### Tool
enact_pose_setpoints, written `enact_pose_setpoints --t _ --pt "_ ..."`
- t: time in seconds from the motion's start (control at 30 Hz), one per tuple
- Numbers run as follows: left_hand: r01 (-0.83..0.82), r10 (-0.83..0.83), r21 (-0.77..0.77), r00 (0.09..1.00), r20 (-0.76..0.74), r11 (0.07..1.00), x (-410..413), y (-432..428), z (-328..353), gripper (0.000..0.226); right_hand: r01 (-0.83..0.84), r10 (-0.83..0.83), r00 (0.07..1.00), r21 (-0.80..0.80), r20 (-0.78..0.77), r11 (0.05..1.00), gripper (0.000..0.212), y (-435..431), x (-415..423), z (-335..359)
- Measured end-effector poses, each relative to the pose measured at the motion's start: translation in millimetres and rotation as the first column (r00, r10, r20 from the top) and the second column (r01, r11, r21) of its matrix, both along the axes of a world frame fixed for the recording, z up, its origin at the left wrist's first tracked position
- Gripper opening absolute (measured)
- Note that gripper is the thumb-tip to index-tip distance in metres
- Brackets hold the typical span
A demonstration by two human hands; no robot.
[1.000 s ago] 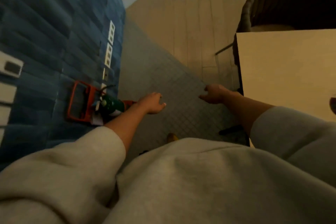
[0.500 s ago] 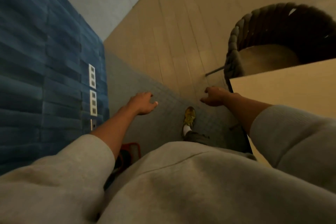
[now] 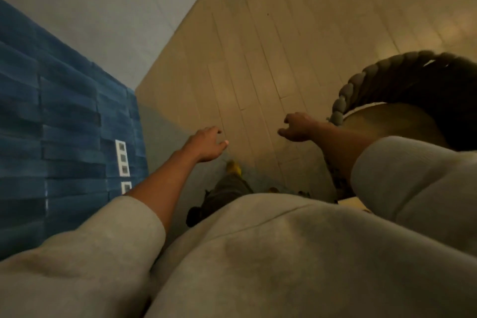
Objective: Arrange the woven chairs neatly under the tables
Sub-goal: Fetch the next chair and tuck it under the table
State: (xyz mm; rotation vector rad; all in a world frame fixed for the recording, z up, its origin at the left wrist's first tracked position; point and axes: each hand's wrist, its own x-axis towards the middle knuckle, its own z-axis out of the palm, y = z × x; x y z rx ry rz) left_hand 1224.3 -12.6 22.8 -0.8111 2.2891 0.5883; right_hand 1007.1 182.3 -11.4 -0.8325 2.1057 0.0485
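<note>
A dark woven chair (image 3: 382, 80) with a thick braided rim and a tan seat cushion (image 3: 395, 126) stands at the right. My right hand (image 3: 296, 128) hovers just left of the rim, fingers loosely curled, holding nothing and not touching the chair. My left hand (image 3: 206, 143) hangs over the floor, fingers apart and empty. Only a thin sliver of the light table top (image 3: 351, 202) shows under my right sleeve; the rest of the table is hidden.
A blue panelled wall (image 3: 51, 124) with white sockets (image 3: 121, 157) runs along the left, a grey wall beyond it. Light wood plank floor (image 3: 271, 46) stretches ahead. My yellow shoe (image 3: 233, 166) and dark trouser leg sit below my hands.
The view has moved forward along the wall: the chair has slid down and closer to my right hand, the table has nearly dropped out of sight, and the red frame is gone.
</note>
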Motion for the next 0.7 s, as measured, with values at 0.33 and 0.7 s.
enact_pose_setpoints --t 0.33,0.7 --pt "0.340 -0.341 -0.036 0.940 -0.025 0.940 -204 -149 0 0.062 0.413 -0.421 0.905 0.110 0.062 0.904 0.065 -39 -100 -5" --pt "0.716 -0.716 -0.021 0.696 -0.042 0.697 -429 -191 -4 0.062 0.799 -0.809 0.585 0.131 0.056 0.587 0.064 -74 -159 -24"
